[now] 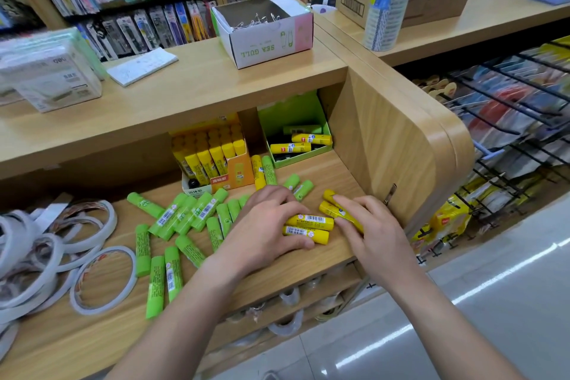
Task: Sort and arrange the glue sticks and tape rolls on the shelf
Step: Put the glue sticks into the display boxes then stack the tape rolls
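Several green glue sticks (172, 219) lie scattered on the wooden shelf (293, 271). Near the shelf's right end lie several yellow glue sticks (308, 227). My left hand (265, 228) rests over two of them, fingers curled round their left ends. My right hand (367, 225) grips two more yellow sticks (331, 210) from the right. An orange box (216, 160) at the back holds upright yellow sticks. A green box (296, 136) to its right holds three loose sticks. White tape rolls (101, 278) lie piled at the shelf's left end.
The shelf's wooden side panel (385, 148) stands close to my right hand. On the shelf above sit a white box of pins (265, 34), a notepad (142, 66) and wrapped packs (49, 71). A wire rack (509, 133) with packets is to the right.
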Motion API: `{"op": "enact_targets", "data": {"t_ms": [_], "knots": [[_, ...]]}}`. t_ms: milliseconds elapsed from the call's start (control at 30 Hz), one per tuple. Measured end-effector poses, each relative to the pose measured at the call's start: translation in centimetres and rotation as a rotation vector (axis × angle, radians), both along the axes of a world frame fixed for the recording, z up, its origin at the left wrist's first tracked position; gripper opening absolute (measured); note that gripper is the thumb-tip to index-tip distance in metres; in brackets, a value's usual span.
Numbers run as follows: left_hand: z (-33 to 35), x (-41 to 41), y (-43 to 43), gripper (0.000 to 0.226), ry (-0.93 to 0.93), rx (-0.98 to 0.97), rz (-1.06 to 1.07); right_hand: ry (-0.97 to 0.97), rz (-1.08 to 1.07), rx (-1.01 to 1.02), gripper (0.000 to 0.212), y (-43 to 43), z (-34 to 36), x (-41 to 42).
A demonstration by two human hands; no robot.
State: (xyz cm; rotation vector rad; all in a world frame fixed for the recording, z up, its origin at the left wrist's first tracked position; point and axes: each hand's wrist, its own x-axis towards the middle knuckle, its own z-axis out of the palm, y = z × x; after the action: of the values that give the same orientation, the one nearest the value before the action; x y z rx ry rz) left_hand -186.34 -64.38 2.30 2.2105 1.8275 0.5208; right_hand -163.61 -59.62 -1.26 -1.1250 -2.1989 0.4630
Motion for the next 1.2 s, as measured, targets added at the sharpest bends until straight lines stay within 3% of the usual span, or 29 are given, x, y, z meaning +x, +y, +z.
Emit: {"op": "enact_targets", "data": {"t_ms": [367,800,1000,1200], "knots": [[-0.2,0.1,-0.3,0.051,-0.068,0.076,0.024,0.347,-0.092,-0.039,0.031,-0.7,1.7,-1.1],[2.0,-1.7,-0.1,0.032,-0.287,0.1,0.135,0.447,-0.036,-0.156,0.028,0.9,3.5,-4.9],[3.0,-3.2,0.1,0.033,-0.37,0.012,0.206,0.597,-0.064,-0.195,0.025,0.5,4.1,-7.3],[3.5,-4.6,-0.1,0.027,-0.423,-0.072,0.297,0.606,-0.005,-0.183,0.027,0.6,4.6,-9.5]]}}
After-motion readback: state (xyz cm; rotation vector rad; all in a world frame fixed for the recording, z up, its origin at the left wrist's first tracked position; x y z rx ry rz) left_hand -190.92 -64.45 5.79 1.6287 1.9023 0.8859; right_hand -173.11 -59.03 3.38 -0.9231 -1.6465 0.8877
